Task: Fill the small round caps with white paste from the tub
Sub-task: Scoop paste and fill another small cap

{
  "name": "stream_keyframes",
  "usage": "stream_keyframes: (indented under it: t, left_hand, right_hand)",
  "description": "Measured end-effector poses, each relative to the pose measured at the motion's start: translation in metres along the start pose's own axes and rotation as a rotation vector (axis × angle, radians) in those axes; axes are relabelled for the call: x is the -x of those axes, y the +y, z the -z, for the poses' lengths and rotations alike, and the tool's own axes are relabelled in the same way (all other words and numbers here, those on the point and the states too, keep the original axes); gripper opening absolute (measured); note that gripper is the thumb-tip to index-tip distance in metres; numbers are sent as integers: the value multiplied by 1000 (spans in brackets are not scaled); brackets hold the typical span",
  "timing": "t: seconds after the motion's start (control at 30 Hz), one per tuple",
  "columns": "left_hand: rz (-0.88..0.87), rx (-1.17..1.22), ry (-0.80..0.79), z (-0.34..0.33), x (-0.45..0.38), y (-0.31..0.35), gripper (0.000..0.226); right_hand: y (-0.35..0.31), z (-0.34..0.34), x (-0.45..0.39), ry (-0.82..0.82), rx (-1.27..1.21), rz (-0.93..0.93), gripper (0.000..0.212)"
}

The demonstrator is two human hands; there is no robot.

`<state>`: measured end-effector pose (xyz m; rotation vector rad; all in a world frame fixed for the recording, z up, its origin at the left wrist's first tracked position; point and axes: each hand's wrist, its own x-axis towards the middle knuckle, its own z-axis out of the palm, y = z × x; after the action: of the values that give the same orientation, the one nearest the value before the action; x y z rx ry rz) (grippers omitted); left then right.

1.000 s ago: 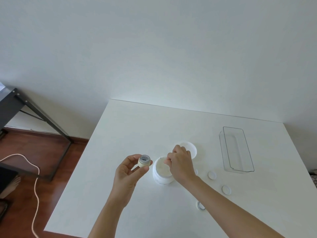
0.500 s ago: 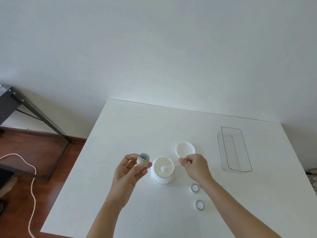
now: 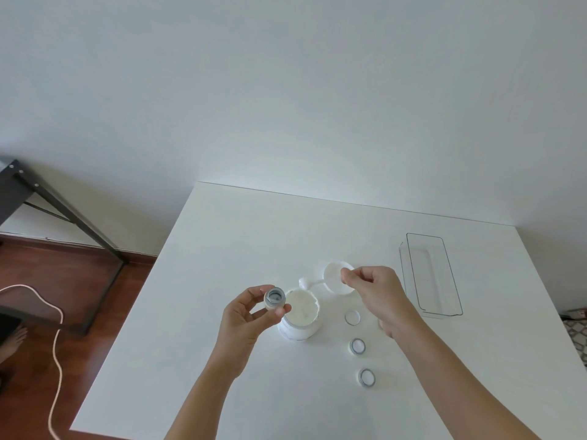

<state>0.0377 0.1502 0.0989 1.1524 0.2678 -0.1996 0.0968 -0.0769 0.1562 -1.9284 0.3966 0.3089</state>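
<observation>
An open white tub (image 3: 300, 317) of white paste stands at the middle of the white table (image 3: 241, 236). My left hand (image 3: 246, 315) holds a small round cap (image 3: 275, 298) between thumb and fingers, just left of the tub, its opening facing up. My right hand (image 3: 376, 293) pinches the handle of a small white spoon (image 3: 309, 283); the spoon's bowl carries paste and hovers above the tub's far rim. Three more small caps (image 3: 352, 317) (image 3: 357, 346) (image 3: 367, 377) lie on the table right of the tub.
The tub's white lid (image 3: 333, 274) lies behind the tub, partly hidden by my right hand. A clear rectangular plastic tray (image 3: 432, 274) stands at the right. Off the table's left edge are a dark metal frame (image 3: 60, 214), a cord and wooden floor.
My right hand has lifted the spoon out of the tub with paste on it and moved up and right. The left hand has held the cap nearly still.
</observation>
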Motion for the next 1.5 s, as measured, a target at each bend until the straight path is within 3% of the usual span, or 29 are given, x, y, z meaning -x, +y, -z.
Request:
stream_keyframes:
  t: [0.17,0.43,0.7,0.87,0.97,1.1,1.3,1.4,1.5]
  left_hand:
    - [-10,-69,15,-9,-2,1,38]
    - [-9,-142,18,-14,-3,5,36]
    - [-14,-150,45,-15,-4,8,31]
    - [-17,-139,48,-14,-5,10,34]
    - [-17,-136,59,-12,-5,11,34]
    - [-23,-139,57,-10,-6,12,35]
    - [-57,-52,20,-4,-5,9,29]
    - [-71,-11,-4,-1,-4,7,35]
    - [-78,33,6,2,-3,6,43]
  right_hand:
    - [-15,-9,12,-12,12,90,27]
    - [-15,-24,23,193,226,361,17]
    - [-9,-24,31,344,540,1069,12]
    - [0,-18,32,374,674,1289,11]
    - [2,-14,32,402,662,1310,16]
    - [-1,-12,34,416,561,1238,6]
    - [3,-13,22,387,278,723,15]
    - [19,-21,9,268,481,577,18]
    - [32,-38,-4,212,712,557,19]
